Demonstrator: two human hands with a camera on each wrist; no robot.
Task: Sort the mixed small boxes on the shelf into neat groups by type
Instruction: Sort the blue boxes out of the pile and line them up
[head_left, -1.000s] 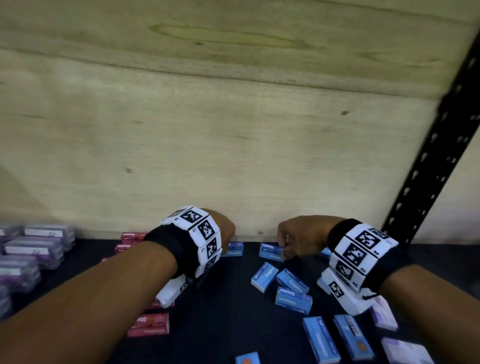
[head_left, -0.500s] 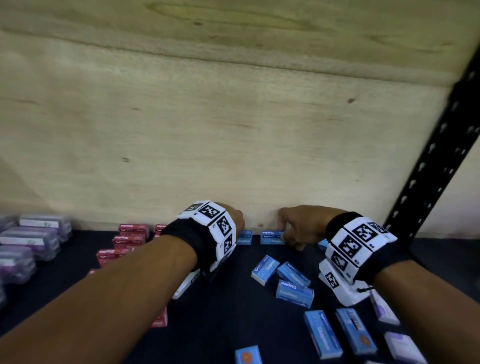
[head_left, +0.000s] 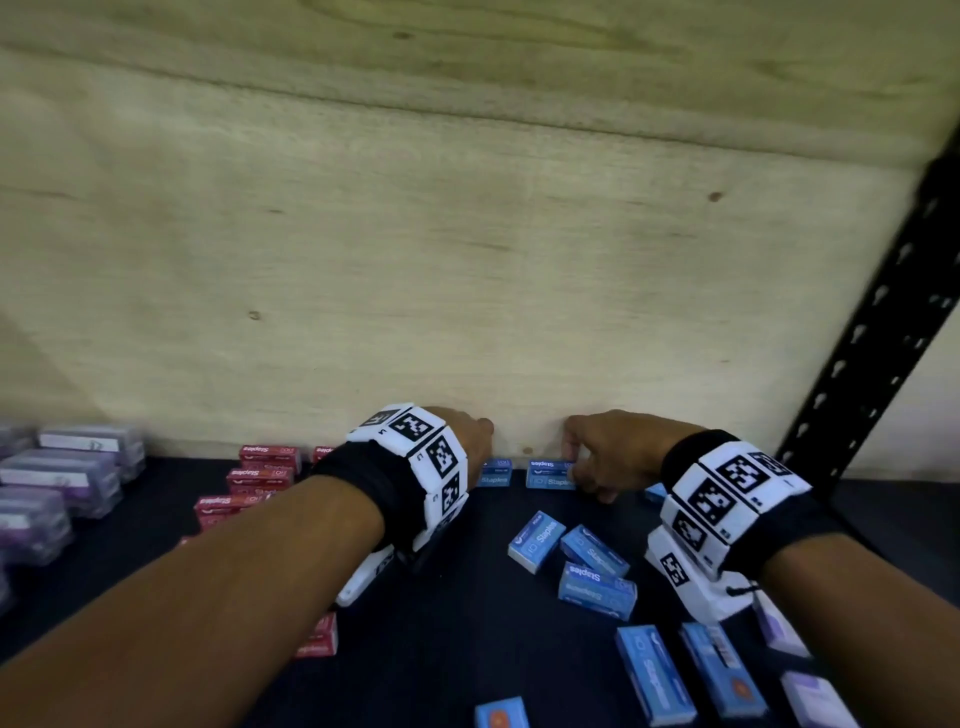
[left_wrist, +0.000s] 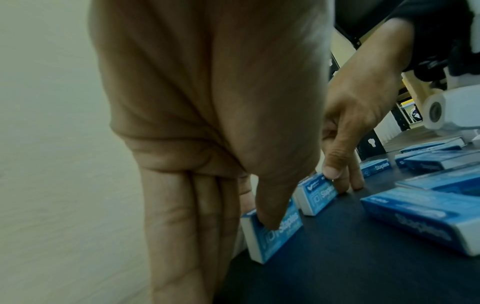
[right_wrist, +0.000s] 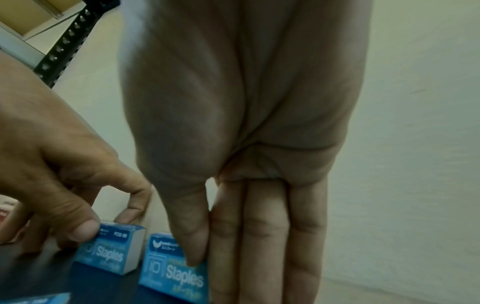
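Note:
Two blue staples boxes stand side by side on the dark shelf, against the plywood back wall. My left hand (head_left: 480, 441) pinches the left blue box (head_left: 493, 474) between thumb and fingers, which shows in the left wrist view as the left hand (left_wrist: 257, 214) on the box (left_wrist: 280, 236). My right hand (head_left: 576, 467) pinches the right blue box (head_left: 550, 475), thumb on its front face; the right wrist view shows this right hand (right_wrist: 207, 265) on that box (right_wrist: 171, 275). A small gap separates the two boxes.
Red staples boxes (head_left: 265, 470) are lined up at the back left, and clear purple cases (head_left: 62, 478) sit farther left. Several loose blue boxes (head_left: 587, 558) lie behind my right wrist. White and purple boxes (head_left: 815, 696) are at the lower right. A black perforated upright (head_left: 857, 364) stands at the right.
Both hands have reached further forward to the back wall, each with a blue box. The two boxes now stand next to each other at the wall.

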